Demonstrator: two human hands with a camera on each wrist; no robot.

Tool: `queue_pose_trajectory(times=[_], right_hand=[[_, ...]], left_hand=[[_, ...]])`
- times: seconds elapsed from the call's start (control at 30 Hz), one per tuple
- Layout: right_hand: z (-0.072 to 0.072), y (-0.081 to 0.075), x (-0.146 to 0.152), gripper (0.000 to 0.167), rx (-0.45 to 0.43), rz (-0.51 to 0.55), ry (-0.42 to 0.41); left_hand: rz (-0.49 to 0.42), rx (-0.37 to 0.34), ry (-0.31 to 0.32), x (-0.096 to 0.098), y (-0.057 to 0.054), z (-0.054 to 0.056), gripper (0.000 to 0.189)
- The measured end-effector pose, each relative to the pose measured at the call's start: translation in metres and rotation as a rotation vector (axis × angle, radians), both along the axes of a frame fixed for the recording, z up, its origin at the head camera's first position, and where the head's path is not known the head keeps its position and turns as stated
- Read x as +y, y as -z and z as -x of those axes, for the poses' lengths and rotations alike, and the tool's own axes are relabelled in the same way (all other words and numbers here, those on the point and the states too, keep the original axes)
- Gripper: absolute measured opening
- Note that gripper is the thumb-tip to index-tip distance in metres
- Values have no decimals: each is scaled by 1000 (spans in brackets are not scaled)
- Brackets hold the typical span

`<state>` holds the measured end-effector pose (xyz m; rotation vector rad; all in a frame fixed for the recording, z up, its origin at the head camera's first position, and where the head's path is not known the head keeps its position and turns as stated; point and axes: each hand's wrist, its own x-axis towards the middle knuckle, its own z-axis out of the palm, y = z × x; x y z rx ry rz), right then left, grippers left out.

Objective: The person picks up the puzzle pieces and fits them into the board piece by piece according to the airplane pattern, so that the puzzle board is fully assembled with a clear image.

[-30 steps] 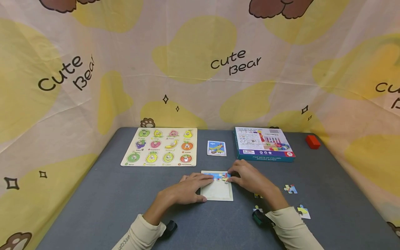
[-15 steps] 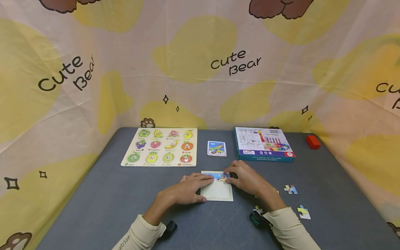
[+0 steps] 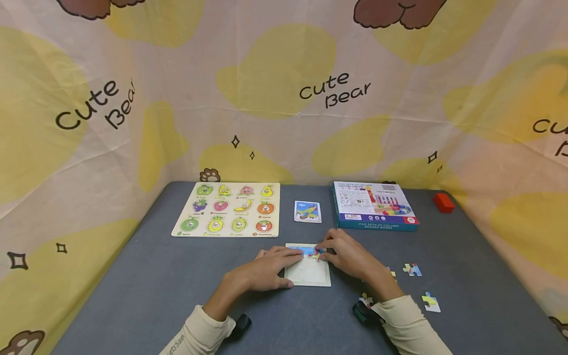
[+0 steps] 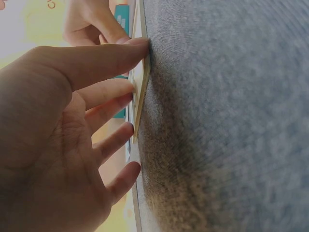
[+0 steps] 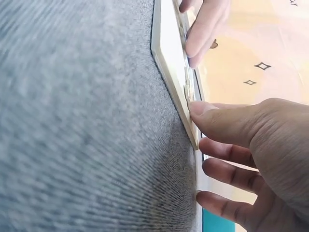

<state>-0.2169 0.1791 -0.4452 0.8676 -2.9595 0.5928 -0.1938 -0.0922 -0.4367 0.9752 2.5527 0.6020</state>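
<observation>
A small pale puzzle tray [image 3: 307, 274] lies on the grey table in front of me, with blue picture pieces along its far end. My left hand [image 3: 265, 270] rests on its left side, fingers fairly straight over the far-left pieces and thumb at the near-left edge. At the tray's far right, my right hand [image 3: 348, 252] pinches a colourful jigsaw piece [image 3: 316, 256] between thumb and index finger. In the right wrist view that jigsaw piece [image 5: 187, 91] sits slightly raised over the tray, with the thumb against it. The fingers partly hide the pieces.
Loose jigsaw pieces lie right of the tray, including one [image 3: 412, 269] and another [image 3: 430, 302]; my right forearm partly covers others. Behind stand a fruit board [image 3: 230, 207], an aeroplane picture card [image 3: 307, 211], a flat box [image 3: 376, 205] and a red block [image 3: 443, 202].
My right hand has moved slightly left over the tray's far end, bringing the jigsaw piece closer to the other pieces. The left hand has stayed put.
</observation>
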Motion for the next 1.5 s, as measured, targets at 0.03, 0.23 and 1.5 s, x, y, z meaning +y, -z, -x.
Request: queue_pose_trajectory(times=[0.03, 0.23, 1.5], right_hand=[[0, 0, 0, 23, 1, 3, -2], [0, 1, -2, 22, 16, 13, -7], [2, -3, 12, 25, -99, 99, 5]], left_hand=[[0, 1, 0, 0, 0, 0, 68], [-6, -1, 1, -1, 0, 0, 68], [86, 86, 58, 25, -2, -3, 64]])
